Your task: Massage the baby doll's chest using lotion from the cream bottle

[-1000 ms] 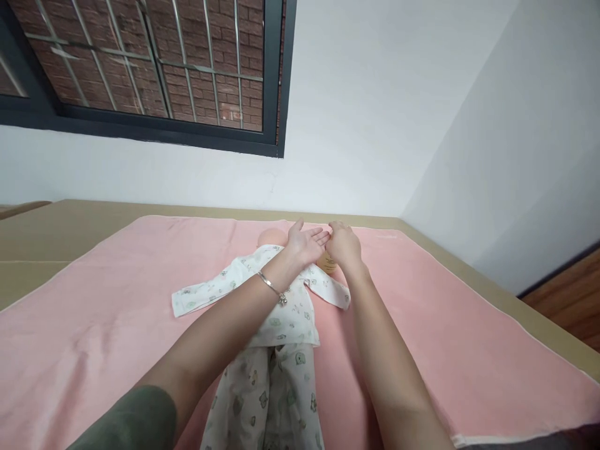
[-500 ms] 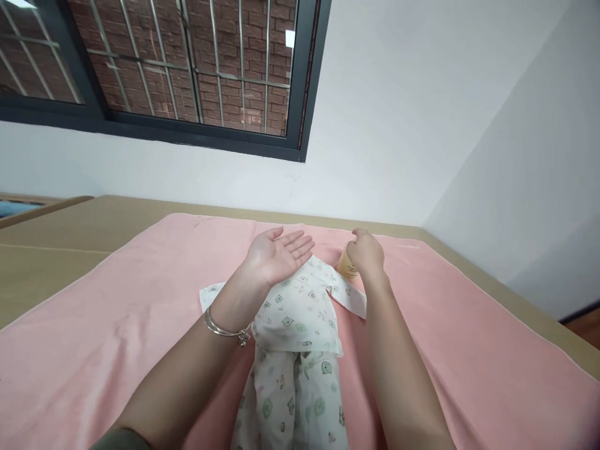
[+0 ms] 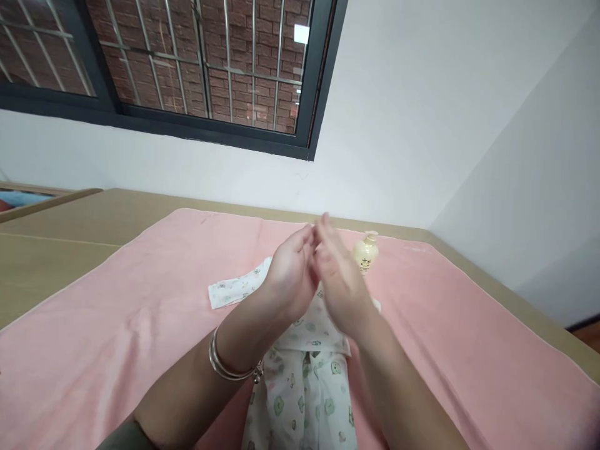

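My left hand (image 3: 290, 275) and my right hand (image 3: 338, 275) are pressed palm to palm above a doll dressed in white clothes with a green bear print (image 3: 304, 381). Neither hand holds anything, and the fingers are straight. The right hand is blurred. A small cream pump bottle (image 3: 366, 252) stands upright on the pink blanket (image 3: 117, 312) just beyond my right hand, apart from it. The doll's head is hidden behind my hands; one sleeve (image 3: 237, 289) sticks out to the left. A bracelet is on my left wrist.
The pink blanket covers a tan surface (image 3: 56, 237) that ends at a white wall with a barred window (image 3: 187, 62). A second wall closes in on the right, with wooden floor (image 3: 588, 331) at its foot.
My right hand let go of the pump bottle, which now stands by itself. My left palm, held open and upward, has turned to meet the right hand, palms together.
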